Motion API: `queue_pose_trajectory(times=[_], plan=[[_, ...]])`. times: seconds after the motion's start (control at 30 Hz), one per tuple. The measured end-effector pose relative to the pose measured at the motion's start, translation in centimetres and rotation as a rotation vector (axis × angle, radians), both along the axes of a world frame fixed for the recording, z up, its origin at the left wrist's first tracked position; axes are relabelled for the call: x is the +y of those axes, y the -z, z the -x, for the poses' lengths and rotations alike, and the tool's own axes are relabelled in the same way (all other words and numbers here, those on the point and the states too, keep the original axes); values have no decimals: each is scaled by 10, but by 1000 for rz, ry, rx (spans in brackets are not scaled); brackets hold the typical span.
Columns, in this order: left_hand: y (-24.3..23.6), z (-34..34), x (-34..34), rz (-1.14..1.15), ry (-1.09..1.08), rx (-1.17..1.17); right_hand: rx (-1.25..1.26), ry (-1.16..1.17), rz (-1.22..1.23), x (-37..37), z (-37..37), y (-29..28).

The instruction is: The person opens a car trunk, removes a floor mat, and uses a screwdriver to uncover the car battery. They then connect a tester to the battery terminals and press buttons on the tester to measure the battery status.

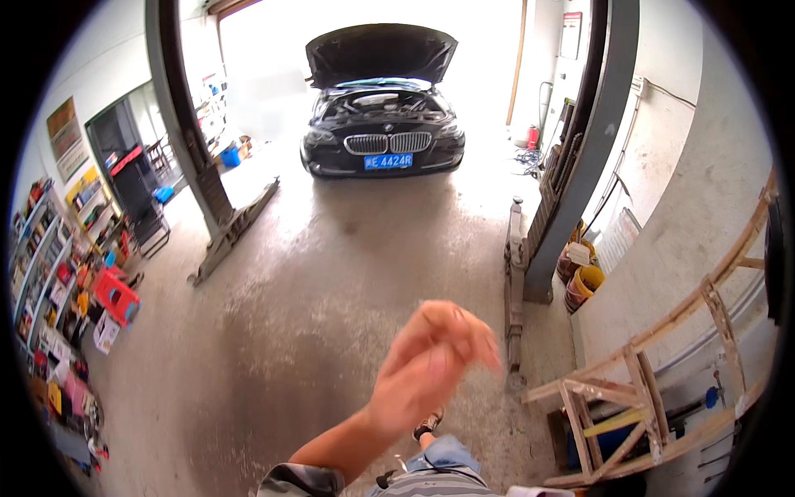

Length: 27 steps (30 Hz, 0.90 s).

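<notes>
My left hand (pixel 435 356) is raised in front of my body, with the forearm coming in from the lower edge. Its fingers bend loosely toward the right and are a little blurred; the thumb stands apart from the fingertips, and I see nothing held. It touches nothing and hangs above the concrete floor (pixel 331 348). Below it show my striped shirt, blue shorts (pixel 451 460) and one shoe (pixel 428 424). My right hand is out of view. Ahead, well beyond reach, stands a black car (pixel 385 141) with its hood (pixel 381 54) raised and its engine bay exposed.
Two grey lift posts (pixel 186 124) flank the floor, with low lift arms (pixel 515 290) at their feet. A wooden ladder (pixel 646 344) leans along the right wall near yellow buckets (pixel 585 286). At left are loaded shelves (pixel 41 265) and a red stool (pixel 116 296).
</notes>
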<state>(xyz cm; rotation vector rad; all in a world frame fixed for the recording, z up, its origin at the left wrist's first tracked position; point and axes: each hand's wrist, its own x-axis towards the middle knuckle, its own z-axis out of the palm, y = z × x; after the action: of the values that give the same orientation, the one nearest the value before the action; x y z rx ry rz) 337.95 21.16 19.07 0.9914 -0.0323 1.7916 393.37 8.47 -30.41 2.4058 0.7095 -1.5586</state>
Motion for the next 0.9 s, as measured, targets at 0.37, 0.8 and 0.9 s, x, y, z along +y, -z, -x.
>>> queue_pose_trajectory(times=[0.37, 0.8, 0.9], plan=[[530, 243, 99, 1972, -209, 1481, 292, -60, -594, 596, 264, -41], [529, 455, 603, 2004, -272, 1232, 185, 9, -553, 1000, 437, -7], [541, 477, 881, 1583, -357, 1156, -319, -49, -106, 913, 326, 95]])
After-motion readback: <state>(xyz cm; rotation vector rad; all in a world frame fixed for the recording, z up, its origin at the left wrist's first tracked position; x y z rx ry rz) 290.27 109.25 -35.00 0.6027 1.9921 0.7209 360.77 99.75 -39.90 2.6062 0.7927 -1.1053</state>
